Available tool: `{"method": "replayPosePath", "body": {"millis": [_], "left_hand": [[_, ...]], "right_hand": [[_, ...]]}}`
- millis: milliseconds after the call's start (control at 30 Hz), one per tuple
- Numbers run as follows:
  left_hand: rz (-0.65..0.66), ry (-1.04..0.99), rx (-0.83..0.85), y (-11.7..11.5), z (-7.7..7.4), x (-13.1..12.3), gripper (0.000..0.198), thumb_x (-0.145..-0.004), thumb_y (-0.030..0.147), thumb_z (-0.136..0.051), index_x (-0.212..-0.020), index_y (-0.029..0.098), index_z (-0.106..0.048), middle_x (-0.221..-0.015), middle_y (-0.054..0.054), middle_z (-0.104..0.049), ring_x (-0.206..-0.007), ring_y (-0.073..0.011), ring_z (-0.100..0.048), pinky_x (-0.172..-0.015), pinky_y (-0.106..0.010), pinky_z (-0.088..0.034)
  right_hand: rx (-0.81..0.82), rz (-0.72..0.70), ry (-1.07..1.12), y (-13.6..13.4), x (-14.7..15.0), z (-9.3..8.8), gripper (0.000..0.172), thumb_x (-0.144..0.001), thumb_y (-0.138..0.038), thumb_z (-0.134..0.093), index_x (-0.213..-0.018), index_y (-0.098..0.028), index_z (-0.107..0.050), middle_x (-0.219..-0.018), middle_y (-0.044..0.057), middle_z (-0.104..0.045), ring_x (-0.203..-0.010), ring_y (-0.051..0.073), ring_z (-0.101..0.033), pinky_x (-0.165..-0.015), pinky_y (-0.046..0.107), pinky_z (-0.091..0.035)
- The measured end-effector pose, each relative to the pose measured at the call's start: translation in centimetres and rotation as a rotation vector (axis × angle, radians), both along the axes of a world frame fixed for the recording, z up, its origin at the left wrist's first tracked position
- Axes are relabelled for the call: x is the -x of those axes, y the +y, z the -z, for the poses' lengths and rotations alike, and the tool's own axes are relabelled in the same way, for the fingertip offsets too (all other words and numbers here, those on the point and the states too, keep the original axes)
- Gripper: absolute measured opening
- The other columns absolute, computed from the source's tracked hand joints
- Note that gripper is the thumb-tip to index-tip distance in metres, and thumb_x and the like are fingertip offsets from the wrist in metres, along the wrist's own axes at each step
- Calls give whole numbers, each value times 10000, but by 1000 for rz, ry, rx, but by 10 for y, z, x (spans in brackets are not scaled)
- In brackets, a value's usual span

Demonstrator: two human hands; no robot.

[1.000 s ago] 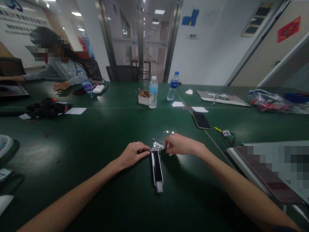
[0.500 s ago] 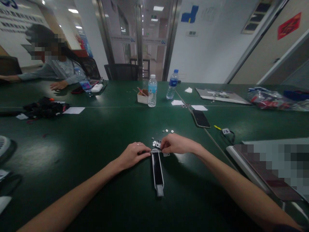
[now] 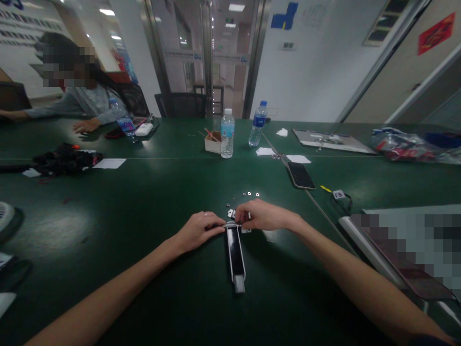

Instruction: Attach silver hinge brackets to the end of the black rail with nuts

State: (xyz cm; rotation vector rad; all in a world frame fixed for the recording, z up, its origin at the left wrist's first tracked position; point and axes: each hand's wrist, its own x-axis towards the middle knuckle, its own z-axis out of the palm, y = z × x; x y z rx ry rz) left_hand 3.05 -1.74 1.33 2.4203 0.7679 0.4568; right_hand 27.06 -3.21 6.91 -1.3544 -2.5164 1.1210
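A long, narrow silver-edged piece (image 3: 236, 252) with a dark middle and a grey block at its near end lies on the green table in front of me. My left hand (image 3: 201, 228) is closed, its thumb and fingertips pinching the left end of a small crosswise rod at the piece's far end. On the other side my right hand (image 3: 262, 214) is closed too, fingertips at the rod's right end; what they grip is too small to make out. A small metal bracket (image 3: 230, 214) shows just beyond, partly covered by the right fingers. Another flat metal plate (image 3: 247, 230) peeks out below them.
Small washers (image 3: 249, 193) lie beyond my hands. Farther off are a phone (image 3: 301, 175), two water bottles (image 3: 227, 137) and a small box (image 3: 212, 142). A laptop (image 3: 406, 259) sits at right. Across the table at left, a person (image 3: 90, 98) sits near another bottle.
My right fingers have shifted slightly left, covering more of the metal bracket. My left hand stays at the rod's end, and the long piece has barely moved.
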Motion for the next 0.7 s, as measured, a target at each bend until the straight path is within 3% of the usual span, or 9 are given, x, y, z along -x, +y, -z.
{"method": "replayPosePath", "body": {"millis": [100, 200, 300, 467, 600, 700], "left_hand": [[-8, 4, 6, -1, -2, 0, 211, -939, 271, -544, -1078, 167, -666, -972, -51, -673, -858, -164, -612, -782, -301, -482], [-10, 0, 9, -2, -3, -1, 210, -937, 280, -543, -1070, 174, -666, -974, -47, -667, -852, -161, -605, -775, -294, -478], [-8, -1, 7, -2, -3, -1, 209, -934, 286, -545, -1063, 175, -667, -956, -43, -661, -827, -155, -598, -753, -281, -471], [-31, -15, 23, 0, 0, 0, 237, -925, 320, -559, -1082, 173, -658, -939, -38, -640, -759, -141, -570, -679, -255, -458], [-113, -49, 29, 1, 0, 0, 255, -898, 354, -582, -1063, 176, -660, -925, -35, -649, -693, -134, -554, -637, -259, -459], [-247, -124, 83, -1, -4, -2, 257, -896, 349, -564, -1063, 173, -647, -930, -42, -674, -725, -153, -591, -673, -290, -490]], "right_hand": [[29, 12, -3, 3, -5, -4, 205, -811, -162, -641, -1015, -147, -640, -935, 34, -671, -819, 136, -620, -700, 250, -473], [-107, 108, -52, 8, -9, -4, 155, -839, -208, -614, -984, -164, -649, -938, 38, -679, -824, 145, -620, -705, 259, -462], [-255, 193, -143, 12, -8, 4, 145, -860, -235, -582, -954, -151, -655, -913, 59, -682, -787, 157, -613, -677, 270, -443], [-317, 165, -164, 15, 2, 22, 144, -876, -224, -548, -912, -146, -663, -855, 53, -686, -740, 146, -605, -658, 263, -425], [-382, 270, -146, 16, 6, 22, 131, -852, -203, -554, -871, -151, -673, -833, 52, -694, -718, 147, -605, -649, 263, -418], [-462, 364, -75, 11, 12, 15, 126, -846, -208, -562, -869, -152, -672, -861, 53, -696, -753, 148, -607, -669, 262, -423]]}}
